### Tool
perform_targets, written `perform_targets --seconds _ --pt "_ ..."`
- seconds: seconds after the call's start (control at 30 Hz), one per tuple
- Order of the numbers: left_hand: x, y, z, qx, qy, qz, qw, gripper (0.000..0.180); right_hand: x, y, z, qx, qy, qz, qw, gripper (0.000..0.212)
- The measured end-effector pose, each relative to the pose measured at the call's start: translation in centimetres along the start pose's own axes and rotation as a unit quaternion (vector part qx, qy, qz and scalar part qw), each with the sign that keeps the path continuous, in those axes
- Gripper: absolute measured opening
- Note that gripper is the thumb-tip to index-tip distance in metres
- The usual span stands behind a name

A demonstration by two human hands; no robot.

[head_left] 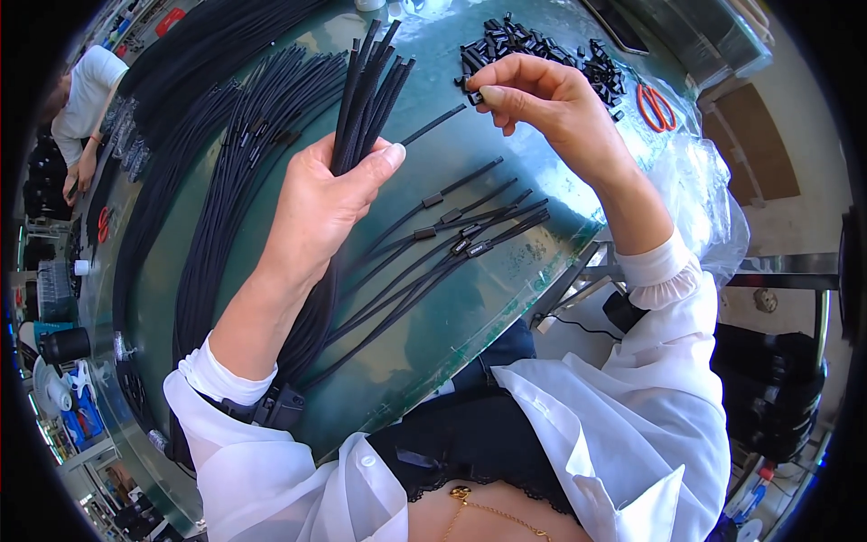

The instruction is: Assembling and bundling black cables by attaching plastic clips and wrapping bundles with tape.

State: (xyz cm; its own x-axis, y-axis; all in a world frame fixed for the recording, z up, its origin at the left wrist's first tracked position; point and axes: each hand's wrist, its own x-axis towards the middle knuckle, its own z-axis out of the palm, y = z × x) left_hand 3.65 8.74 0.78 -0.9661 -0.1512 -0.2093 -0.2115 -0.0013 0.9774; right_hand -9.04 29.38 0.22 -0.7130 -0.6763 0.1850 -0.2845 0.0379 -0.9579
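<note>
My left hand (pixel 330 194) is closed round a bundle of black cords (pixel 368 90) whose cut ends point up and away. One cord (pixel 435 124) sticks out of that grip toward the right. Between the thumb and forefinger of my right hand (pixel 542 95) is a small black plastic clip (pixel 475 98), held just beyond the tip of that single cord, apart from it. A heap of similar black clips (pixel 515 45) lies right behind my right fingers. Below the hands, several cords with black clips (pixel 465 246) on them lie fanned out on the green table (pixel 379 384).
Long bunches of black cords (pixel 239 144) cover the table's left side. Red-handled scissors (pixel 657 107) and clear plastic film (pixel 700 194) lie at the right, a dark flat device (pixel 616 25) behind them. A co-worker in white (pixel 88 99) sits at the far left.
</note>
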Motion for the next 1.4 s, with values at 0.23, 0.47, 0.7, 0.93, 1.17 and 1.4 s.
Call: perform_targets --seconds 0.23,0.47,0.7,0.93,1.17,1.4 --pt "0.1 -0.3 0.2 0.035 0.000 0.024 0.999 0.018 -0.2 0.3 0.4 -0.009 -0.015 -0.011 1.000 0.016" --pt "-0.3 -0.1 1.3 -0.009 -0.089 -0.017 0.996 0.022 -2.1 -1.2 4.3 -0.113 -0.079 -0.067 0.988 0.013" --pt "1.1 -2.4 -0.6 0.037 0.003 0.067 0.997 0.024 -3.3 -0.1 -0.3 -0.219 -0.151 -0.013 0.964 0.012" --pt "0.4 -0.1 0.3 -0.028 -0.027 -0.019 0.999 0.021 -0.4 4.0 -1.8 -0.523 0.102 0.061 0.844 0.013" --pt "0.6 -0.3 -0.3 0.009 -0.010 -0.019 1.000 0.021 0.1 3.1 -1.2 -0.185 0.007 0.029 0.982 0.013" --pt "0.4 -0.5 -0.2 0.011 -0.004 -0.012 1.000 0.019 -0.7 0.5 -0.3 0.023 -0.031 0.031 0.999 0.013"
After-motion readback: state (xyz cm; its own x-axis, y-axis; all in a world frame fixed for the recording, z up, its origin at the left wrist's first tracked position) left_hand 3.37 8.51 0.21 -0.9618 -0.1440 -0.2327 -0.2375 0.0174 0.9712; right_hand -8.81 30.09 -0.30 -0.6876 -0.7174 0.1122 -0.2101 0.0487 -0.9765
